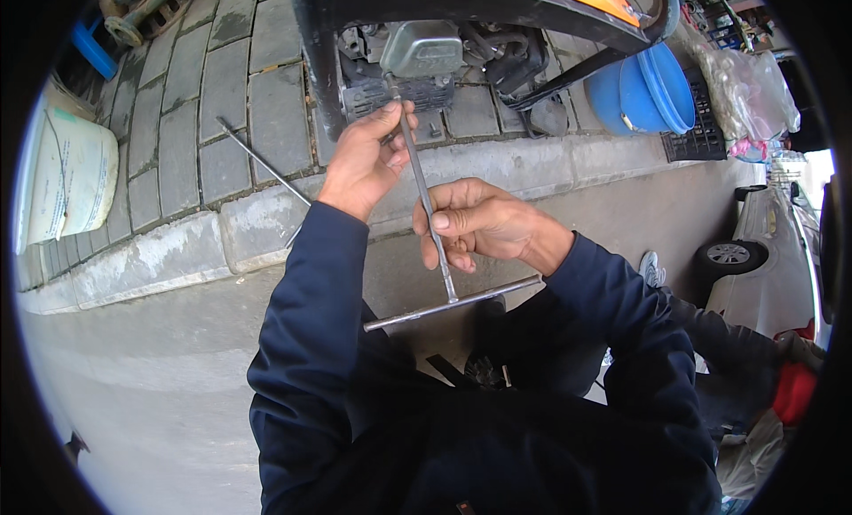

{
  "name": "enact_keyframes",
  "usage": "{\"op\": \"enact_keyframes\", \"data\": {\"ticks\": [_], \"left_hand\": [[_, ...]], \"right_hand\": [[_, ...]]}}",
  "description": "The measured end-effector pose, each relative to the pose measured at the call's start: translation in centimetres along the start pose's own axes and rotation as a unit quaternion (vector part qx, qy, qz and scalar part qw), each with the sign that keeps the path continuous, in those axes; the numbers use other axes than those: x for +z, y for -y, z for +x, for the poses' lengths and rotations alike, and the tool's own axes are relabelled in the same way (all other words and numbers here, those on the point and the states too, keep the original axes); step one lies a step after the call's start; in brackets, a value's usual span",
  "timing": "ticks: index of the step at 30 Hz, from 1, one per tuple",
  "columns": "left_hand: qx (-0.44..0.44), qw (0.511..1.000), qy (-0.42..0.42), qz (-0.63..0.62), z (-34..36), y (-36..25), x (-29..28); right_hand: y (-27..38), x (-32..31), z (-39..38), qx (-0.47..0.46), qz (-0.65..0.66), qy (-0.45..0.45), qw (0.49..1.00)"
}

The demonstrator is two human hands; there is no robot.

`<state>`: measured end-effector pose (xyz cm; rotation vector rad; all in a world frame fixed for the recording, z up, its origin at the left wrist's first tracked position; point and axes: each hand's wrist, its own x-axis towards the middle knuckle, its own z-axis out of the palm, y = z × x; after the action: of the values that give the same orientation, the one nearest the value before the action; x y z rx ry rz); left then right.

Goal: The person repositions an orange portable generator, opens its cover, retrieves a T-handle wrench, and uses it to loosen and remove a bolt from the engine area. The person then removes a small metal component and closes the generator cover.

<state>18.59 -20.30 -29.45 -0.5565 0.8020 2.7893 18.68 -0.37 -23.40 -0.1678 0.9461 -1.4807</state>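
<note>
A long metal T-handle wrench (415, 164) slants between my two hands, its far tip up against the small engine (422, 49) below the valve cover. My left hand (368, 155) is closed round the shaft near that tip. Lower down, my right hand (488, 220) pinches the shaft between thumb and fingers. The crossbar lies nearest my body, under my right wrist. Whether the tip sits on a bolt is too small to tell. A second thin metal rod (262, 164) rests on the paving left of my left hand, partly hidden by my sleeve.
A black frame (319, 62) with an orange top surrounds the engine. A blue bucket (626, 93) and black crate (697, 129) stand to the right, a white bucket (84, 169) at left. A kerb (266, 226) crosses below the paving. At right are a person's shoe (652, 269) and a car (772, 249).
</note>
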Motion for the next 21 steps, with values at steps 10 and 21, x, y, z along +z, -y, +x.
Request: {"op": "enact_keyframes", "data": {"ticks": [10,21], "left_hand": [[0.024,0.984,-0.089,0.153,-0.4,-0.5,1.1],[0.020,0.997,-0.051,0.061,-0.3,-0.2,1.3]], "right_hand": [[0.1,-0.7,0.2,0.015,-0.027,-0.028,0.999],[0.3,-2.2,0.4,0.041,0.065,0.046,0.996]]}}
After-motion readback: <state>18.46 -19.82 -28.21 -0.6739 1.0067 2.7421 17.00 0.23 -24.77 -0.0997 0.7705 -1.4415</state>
